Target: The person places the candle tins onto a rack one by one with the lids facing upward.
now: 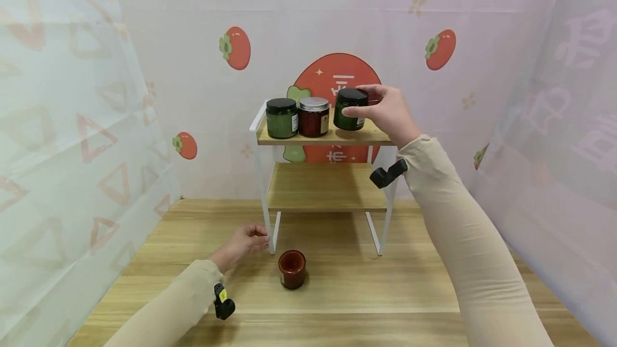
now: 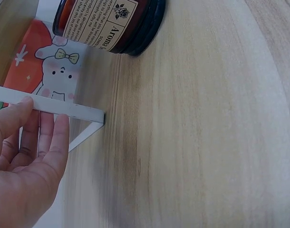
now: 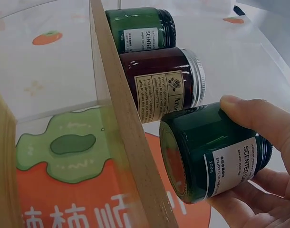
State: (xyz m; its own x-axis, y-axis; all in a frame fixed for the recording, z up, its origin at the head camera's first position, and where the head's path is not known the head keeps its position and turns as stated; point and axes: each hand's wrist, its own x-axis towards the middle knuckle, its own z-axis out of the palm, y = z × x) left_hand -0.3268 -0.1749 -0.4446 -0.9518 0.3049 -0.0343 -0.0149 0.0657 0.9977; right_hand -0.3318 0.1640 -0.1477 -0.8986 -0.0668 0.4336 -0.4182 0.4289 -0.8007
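I'm judging this the placing step: my right fingers (image 3: pixel 237 110), spread to jar width, are gripping the green jar (image 3: pixel 204 151) just over the top shelf (image 1: pixel 289 142), my left fingers (image 2: pixel 57 140) lightly pinching the rack leg (image 2: pixel 81 111), next calling for level lowering.

This appears to be a small staged tabletop booth, closed off behind by a pinkish-white sheet-like backdrop (image 1: pixel 183 68) printed with rounded orange-red fruits (image 1: pixel 238 48), and at the sides by a creased whitish left-hand sheet (image 1: pixel 62 95) with faded red triangles (image 1: pixel 92 143) and a pale right-hand sheet (image 1: pixel 549 138). Inside are a light wood-grain table (image 1: pixel 347 293) and a white-framed two-tier wooden shelf (image 1: pixel 328 183), while small black clip-on devices (image 1: pixel 381 178) at the beige sleeve cuffs (image 1: pixel 420 150) suit a recording set-up.
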